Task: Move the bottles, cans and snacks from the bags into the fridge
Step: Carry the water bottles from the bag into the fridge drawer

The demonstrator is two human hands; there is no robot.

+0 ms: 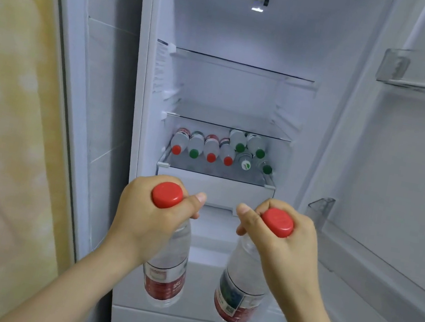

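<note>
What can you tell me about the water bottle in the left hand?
The bottle is clear, see-through plastic, with what looks like water inside. It has a round red cap on top and a red and white label low on its body. It hangs about upright in the air, seen from above, in front of the open fridge. The left hand grips its neck just under the cap. Nothing else touches it.

Along the frame's left edge I see a pale yellow mottled surface (4, 95), too blurred to call wall or curtain.
</note>
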